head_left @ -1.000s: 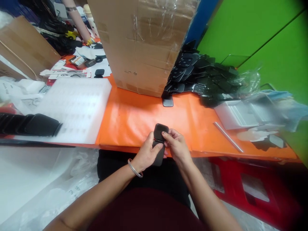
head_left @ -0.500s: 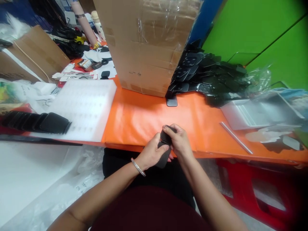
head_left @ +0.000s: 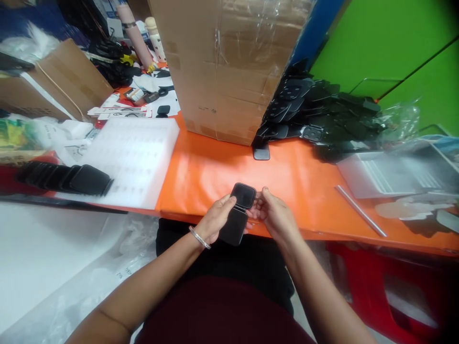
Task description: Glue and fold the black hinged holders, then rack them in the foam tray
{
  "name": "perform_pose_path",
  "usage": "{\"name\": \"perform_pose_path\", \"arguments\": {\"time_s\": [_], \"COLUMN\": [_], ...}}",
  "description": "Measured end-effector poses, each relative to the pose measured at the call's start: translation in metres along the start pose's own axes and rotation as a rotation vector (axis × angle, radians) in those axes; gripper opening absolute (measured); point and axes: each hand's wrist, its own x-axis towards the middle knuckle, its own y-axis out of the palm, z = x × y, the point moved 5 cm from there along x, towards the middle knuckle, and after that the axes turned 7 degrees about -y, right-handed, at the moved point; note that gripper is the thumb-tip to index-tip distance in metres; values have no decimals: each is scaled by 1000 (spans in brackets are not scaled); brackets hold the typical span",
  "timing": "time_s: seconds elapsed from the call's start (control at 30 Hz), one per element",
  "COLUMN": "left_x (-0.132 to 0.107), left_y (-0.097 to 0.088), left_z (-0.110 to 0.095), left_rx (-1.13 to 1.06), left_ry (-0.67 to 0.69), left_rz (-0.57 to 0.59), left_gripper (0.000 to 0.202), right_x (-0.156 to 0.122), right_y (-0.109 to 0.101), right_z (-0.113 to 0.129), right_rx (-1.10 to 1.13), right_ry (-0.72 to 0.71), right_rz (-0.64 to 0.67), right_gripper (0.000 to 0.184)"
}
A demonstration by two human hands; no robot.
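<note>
— At the near edge of the orange table (head_left: 201, 177): small black hinged case (head_left: 238, 215), flipped open, held just over the lap.
— Grip?
— Left hand (head_left: 215, 222) pinching the lower half from the side; right hand (head_left: 274, 215) cupped, fingertips pressed against the upper flap.
— Risk?
— Probably a slip. Smooth surface, light sideways pinch, nothing beneath but the gap between table and knees. Could also strain the hinge if bent back too far.
— Neighbours?
— Well apart: cardboard box (head_left: 229, 62), pile of black cases (head_left: 315, 114), white foam tray (head_left: 132, 157).

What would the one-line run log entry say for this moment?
left hand: holds black folding case | right hand: at case's right edge | case: open, above orange table edge | cardboard box: behind
</note>
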Motion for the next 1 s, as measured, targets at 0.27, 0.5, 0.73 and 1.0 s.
{"name": "perform_pose_path", "arguments": {"time_s": [0.27,0.5,0.73,1.0], "left_x": [-1,0,-8,-14], "left_y": [4,-1,-15,-8], "left_z": [2,8,7,-4], "left_rx": [127,6,-240,-34], "left_ry": [117,145,83,115], "left_rz": [-46,-25,-55,-67], "left_gripper": [39,42,40,43], "right_x": [-10,-16,-3,3], "right_y": [8,11,22,34], "right_z": [10,21,7,-1], "right_rx": [-296,-541,-204,-145], "right_ry": [-68,-181,-43,-74], "right_rz": [-125,-192,-149,-114], "right_gripper": [42,32,38,42]}}
